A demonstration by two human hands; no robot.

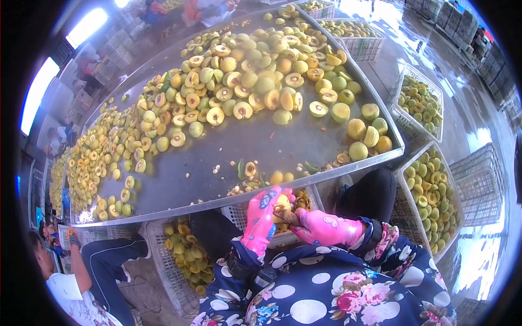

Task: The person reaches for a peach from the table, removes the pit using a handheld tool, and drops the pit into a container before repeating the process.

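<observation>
My left hand [260,218], in a pink glove with a butterfly print, is closed around a yellow fruit half [283,203] just below the table's front rim. Close against that fruit, my right hand [330,227] in a matching glove has its fingers pinched together, with a brownish tip at their end; I cannot tell what it grips. Both hands are over a crate [236,216] of cut fruit pieces between my knees. Small pale pits and fruit scraps lie on the metal table [228,157] right beyond my hands.
Halved yellow-green fruit [239,81] is heaped across the table, with a smaller cluster [370,133] at its right corner. Full crates stand at my left [187,252] and right [432,190]. A person [87,271] sits at the left. More crates stack [478,179] farther right.
</observation>
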